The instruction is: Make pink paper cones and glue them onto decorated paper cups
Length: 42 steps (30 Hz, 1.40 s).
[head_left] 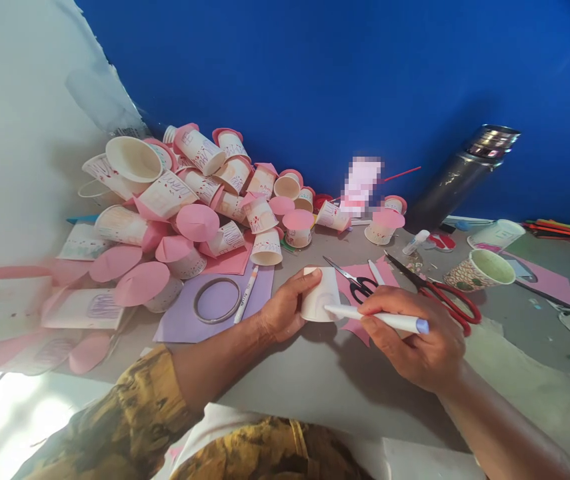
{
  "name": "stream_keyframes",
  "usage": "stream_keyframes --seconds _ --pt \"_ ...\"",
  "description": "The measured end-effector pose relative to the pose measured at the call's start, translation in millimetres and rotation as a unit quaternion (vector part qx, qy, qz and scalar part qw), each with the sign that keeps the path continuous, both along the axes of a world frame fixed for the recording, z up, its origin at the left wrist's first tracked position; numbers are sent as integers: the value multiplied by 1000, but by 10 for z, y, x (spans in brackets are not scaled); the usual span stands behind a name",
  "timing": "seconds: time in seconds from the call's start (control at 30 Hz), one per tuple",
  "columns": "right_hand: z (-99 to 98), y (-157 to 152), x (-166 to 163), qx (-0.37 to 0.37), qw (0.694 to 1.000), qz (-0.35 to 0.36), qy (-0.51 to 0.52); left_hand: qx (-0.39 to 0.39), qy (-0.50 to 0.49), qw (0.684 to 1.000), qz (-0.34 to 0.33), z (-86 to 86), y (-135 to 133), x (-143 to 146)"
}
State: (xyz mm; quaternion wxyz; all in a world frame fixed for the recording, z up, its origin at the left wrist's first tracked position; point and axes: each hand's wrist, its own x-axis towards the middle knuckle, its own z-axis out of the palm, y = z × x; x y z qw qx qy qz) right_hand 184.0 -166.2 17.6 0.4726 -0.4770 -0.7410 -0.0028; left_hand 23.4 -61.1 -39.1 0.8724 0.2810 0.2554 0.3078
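My left hand (pixel 289 307) is closed around a white paper cup (pixel 321 297), its thumb along the near side. A faint purple curved line shows on the cup's wall. In my right hand (pixel 415 337) I grip a white marker (pixel 385 319) with a purple-blue end. The marker's tip meets the cup's wall, or is very close to it. Just beyond the cup lie small black-handled scissors (pixel 362 288) on pink paper (pixel 349 327). Left of my left hand, a purple sheet (pixel 175 320) bears a roll of tape (pixel 217 300) and another marker (pixel 246 293).
Paper cups with pink paper tops (pixel 197 223) are heaped at the left and back. Red-handled scissors (pixel 452 300), a patterned cup (pixel 479 270), a glue stick (pixel 415 242) and a dark flask (pixel 457 180) stand or lie at the right. A pale cloth (pixel 525 380) lies near my right forearm.
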Motion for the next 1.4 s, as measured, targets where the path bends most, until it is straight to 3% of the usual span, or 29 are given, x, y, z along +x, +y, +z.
stream_keyframes --seconds 0.3,0.5,0.63,0.77,1.13,1.27,1.4 --pt "9 14 2 -14 999 40 -10 45 47 998 12 39 -25 9" --pt "-19 11 15 8 1000 13 -5 47 52 997 14 33 -21 0" --pt "-34 -1 41 -21 999 36 -3 45 47 998 9 27 -21 -1" --pt "-45 -4 78 34 999 -7 -2 34 43 998 6 19 -19 -3" --pt "-68 -11 90 -22 999 31 5 44 43 998 1 10 -19 0" --pt "-82 -2 83 26 1000 6 10 41 36 999 1 16 -23 -1" --pt "-72 -1 79 -36 998 51 17 33 37 999 -3 9 -22 -2"
